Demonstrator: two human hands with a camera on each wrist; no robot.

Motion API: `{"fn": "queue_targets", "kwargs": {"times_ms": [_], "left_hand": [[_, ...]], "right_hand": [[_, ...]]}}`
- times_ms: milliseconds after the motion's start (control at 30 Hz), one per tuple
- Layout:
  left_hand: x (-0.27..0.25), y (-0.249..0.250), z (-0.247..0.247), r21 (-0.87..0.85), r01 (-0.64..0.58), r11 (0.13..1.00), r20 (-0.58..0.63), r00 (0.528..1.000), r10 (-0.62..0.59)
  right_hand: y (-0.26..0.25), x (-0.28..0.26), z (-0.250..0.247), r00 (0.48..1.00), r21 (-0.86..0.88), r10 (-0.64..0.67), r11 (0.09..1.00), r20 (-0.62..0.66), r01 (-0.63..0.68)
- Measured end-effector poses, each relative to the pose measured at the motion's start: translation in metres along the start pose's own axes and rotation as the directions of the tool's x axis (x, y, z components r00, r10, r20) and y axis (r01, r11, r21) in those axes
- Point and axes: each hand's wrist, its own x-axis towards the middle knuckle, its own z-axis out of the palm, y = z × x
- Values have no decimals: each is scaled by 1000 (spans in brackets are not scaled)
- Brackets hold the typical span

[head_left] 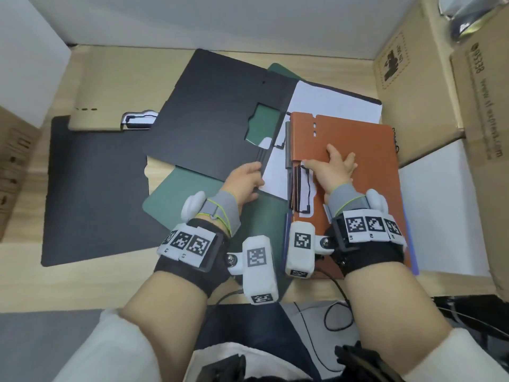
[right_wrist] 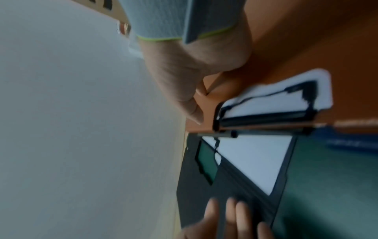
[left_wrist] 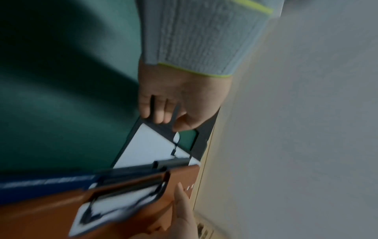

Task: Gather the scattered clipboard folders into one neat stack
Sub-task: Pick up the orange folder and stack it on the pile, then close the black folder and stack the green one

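An orange clipboard folder (head_left: 366, 150) lies at the right on a blue folder (head_left: 411, 244). My right hand (head_left: 336, 164) rests flat on its cover, fingers spread, beside its black clip (right_wrist: 266, 113). My left hand (head_left: 252, 177) pinches the lower corner of an open black folder (head_left: 214, 122) holding white paper (head_left: 330, 103); in the left wrist view the fingers (left_wrist: 157, 111) curl over that black edge. A green folder (head_left: 187, 199) lies under it. Another black folder (head_left: 93, 194) lies at the left, with a beige folder (head_left: 93, 119) on its far end.
All lies on a wooden desk (head_left: 115, 73) against a white wall. Cardboard boxes (head_left: 429, 92) stand close along the right side. Another box (head_left: 13, 161) stands at the left edge. A cable (head_left: 338, 312) hangs off the near edge.
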Motion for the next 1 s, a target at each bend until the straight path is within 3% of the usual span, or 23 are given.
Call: {"fn": "queue_targets", "kwargs": {"times_ms": [67, 133, 200, 233, 300, 367, 467, 567, 700, 900, 1000], "left_hand": [[4, 3, -24, -176, -74, 981, -234, 972, 32], [8, 6, -57, -234, -130, 963, -440, 898, 14], [13, 7, -86, -317, -103, 943, -519, 851, -82], [14, 7, -98, -397, -95, 913, -503, 854, -130], [11, 9, -110, -576, -95, 812, -385, 908, -167], [5, 12, -116, -687, -102, 719, -268, 956, -120], [3, 11, -121, -733, -126, 669, -234, 969, -73], [-1, 14, -128, -694, -128, 708, -208, 978, -27], [-8, 21, -131, -591, -130, 796, -21, 989, 147], [-3, 30, -110, -346, -132, 929, 229, 948, 220], [0, 28, -86, -244, -136, 960, 204, 961, 188]], "right_hand": [[-15, -2, 12, 997, 27, -69, 997, 46, 67], [-33, -5, 31, 985, 62, -143, 989, 100, 137], [-48, -10, 49, 969, 96, -206, 976, 136, 194], [-54, -13, 56, 960, 102, -228, 972, 164, 213], [-61, -17, 69, 933, 90, -252, 968, 258, 236], [-66, -21, 80, 901, 69, -250, 968, 355, 241], [-67, -26, 92, 878, 35, -234, 970, 417, 242], [-66, -32, 103, 860, -11, -231, 964, 455, 264], [-64, -35, 108, 836, -60, -264, 942, 481, 332], [-59, -26, 92, 868, -6, -265, 955, 419, 295], [-50, -21, 83, 899, -74, -194, 968, 394, 242]]}}
